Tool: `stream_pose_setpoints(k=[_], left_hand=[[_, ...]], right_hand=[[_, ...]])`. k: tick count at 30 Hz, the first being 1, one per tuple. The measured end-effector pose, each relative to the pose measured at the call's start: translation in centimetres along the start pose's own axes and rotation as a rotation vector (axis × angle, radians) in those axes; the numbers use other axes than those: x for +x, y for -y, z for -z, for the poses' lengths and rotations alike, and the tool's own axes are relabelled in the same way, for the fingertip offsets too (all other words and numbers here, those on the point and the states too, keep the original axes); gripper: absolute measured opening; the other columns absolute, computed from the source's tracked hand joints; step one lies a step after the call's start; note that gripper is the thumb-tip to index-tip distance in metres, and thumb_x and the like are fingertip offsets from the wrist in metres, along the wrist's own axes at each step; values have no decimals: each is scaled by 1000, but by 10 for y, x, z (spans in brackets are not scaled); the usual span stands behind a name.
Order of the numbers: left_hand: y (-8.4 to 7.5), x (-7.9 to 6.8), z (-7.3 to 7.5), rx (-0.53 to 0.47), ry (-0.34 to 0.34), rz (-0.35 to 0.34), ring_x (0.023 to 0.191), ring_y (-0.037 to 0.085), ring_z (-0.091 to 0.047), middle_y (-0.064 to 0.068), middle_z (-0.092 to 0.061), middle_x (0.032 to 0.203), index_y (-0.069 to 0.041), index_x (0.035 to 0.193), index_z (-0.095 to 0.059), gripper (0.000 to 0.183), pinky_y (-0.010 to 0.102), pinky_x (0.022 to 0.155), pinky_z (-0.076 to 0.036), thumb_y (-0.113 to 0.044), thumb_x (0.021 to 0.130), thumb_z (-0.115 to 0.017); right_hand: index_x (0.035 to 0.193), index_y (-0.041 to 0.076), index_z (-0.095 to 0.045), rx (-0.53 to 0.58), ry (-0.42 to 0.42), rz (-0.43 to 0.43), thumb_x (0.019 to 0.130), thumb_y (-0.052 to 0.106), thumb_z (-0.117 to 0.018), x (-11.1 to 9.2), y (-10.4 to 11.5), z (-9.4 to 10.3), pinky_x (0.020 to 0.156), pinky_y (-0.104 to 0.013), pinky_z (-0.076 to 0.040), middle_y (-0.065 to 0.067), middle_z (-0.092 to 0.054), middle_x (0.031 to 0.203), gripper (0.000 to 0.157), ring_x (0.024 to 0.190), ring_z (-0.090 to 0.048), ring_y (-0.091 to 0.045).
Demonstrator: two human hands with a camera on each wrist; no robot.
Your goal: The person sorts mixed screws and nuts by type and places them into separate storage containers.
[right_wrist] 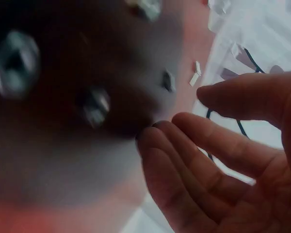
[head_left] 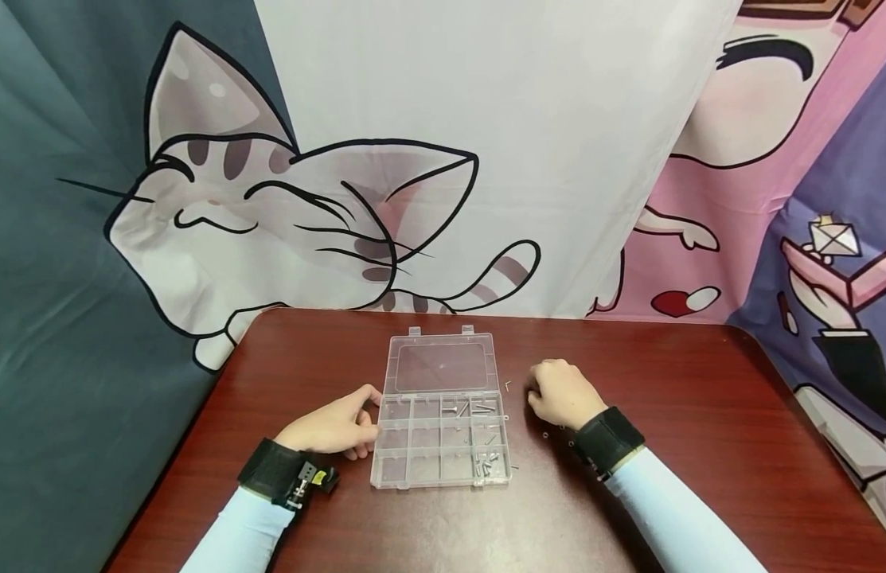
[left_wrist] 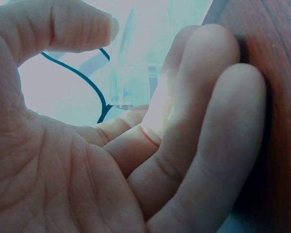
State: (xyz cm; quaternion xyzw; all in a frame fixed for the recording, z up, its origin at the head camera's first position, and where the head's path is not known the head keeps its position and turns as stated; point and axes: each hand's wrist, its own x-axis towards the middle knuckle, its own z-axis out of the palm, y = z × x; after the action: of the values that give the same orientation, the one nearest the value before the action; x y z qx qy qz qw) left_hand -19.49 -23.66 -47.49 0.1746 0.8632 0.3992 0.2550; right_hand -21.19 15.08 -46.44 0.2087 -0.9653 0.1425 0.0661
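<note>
A clear plastic compartment box point(head_left: 424, 440) lies on the table, its lid point(head_left: 443, 364) folded back. Several metal screws point(head_left: 483, 465) and other small pieces sit in its right-hand compartments. At the box's left side, my left hand point(head_left: 335, 426) rests with thumb and fingers bent and spread, fingertips right at the wall. My right hand point(head_left: 564, 394) is low over the table, right of the box, fingers loosely bent. Nothing shows between its thumb and fingers in the right wrist view. Several nuts point(right_wrist: 94, 107) lie close by it, blurred.
The reddish-brown wooden table point(head_left: 292, 350) has rounded far corners. Small loose metal pieces lie right of the box, including a bent-looking one point(head_left: 508, 386) by the lid and a thin one point(head_left: 515, 467) at the lower right corner. A printed cat curtain point(head_left: 443, 79) hangs behind.
</note>
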Motion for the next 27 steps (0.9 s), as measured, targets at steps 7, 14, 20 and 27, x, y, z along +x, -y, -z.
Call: stream_pose_setpoints(k=[7,14,20,27], left_hand=[[2,0,-1,-6,-3,-1,63,24,-65,10,-60,70,-2,131,-41,49,36,57,-55,-14,88,-59],[3,0,0,-5,-3,-4,63,24,-65,9,-61,71,-2,132,-41,49,37,57,-55,-14,87,-59],[3,-1,-1,-10,5,-7,63,24,-65,9,-61,70,-2,131,-41,49,37,57,-55,-14,87,-58],[2,-1,0,-10,6,-11,64,25,-65,10,-61,71,-2,131,-41,48,37,57,-55,-13,87,-58]], right_hand=[[68,14,-66,37,21,-114,71,12,-76,-1,7,-4,59,-41,-51,3,-59,64,10,62,-60,-22],[59,14,-56,-25,-7,-88,69,1,-69,1,15,-7,55,-43,-52,-3,-57,61,21,60,-61,-28],[56,17,-52,-28,46,-87,61,5,-71,6,14,-16,52,-37,-46,4,-50,57,23,55,-52,-20],[56,21,-48,3,-4,-49,63,13,-67,8,10,-23,49,-34,-40,9,-42,51,22,52,-45,-15]])
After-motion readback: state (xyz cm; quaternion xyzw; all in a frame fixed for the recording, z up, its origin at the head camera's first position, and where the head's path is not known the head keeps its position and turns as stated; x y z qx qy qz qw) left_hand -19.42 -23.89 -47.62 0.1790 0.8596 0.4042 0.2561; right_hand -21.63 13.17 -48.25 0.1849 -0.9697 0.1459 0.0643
